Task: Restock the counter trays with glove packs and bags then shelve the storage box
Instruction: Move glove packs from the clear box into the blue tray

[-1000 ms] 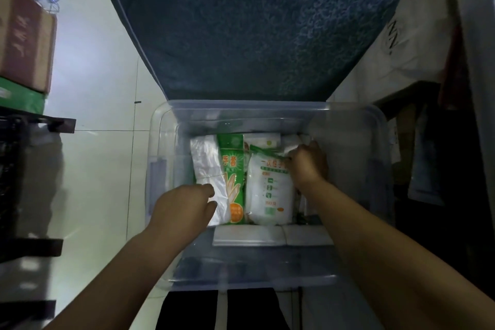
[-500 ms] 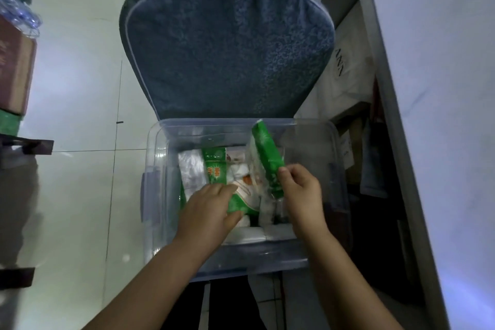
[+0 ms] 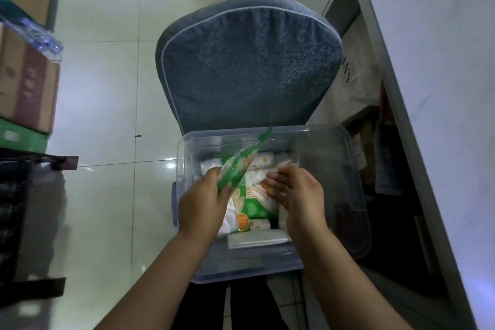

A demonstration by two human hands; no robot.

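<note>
Blue padded chair cushion, with the clear storage box at its near edge. What bears the box is hidden, so a hard pull on its contents may, I judge, tip or slide it toward the tiled floor. My left grip is closed round the lower end of a green glove pack, which stands tilted with its upper end above the box rim. Held by one end only, the slick film may slip through my fingers, or the pack may catch the rim and drop outside. My right grip lies over the white packs inside the box, fingers bent. Whether it pinches one I cannot tell. A second glove pack lies flat beneath both grips and could be dragged up with the first. The trays to be restocked are out of view.
</note>
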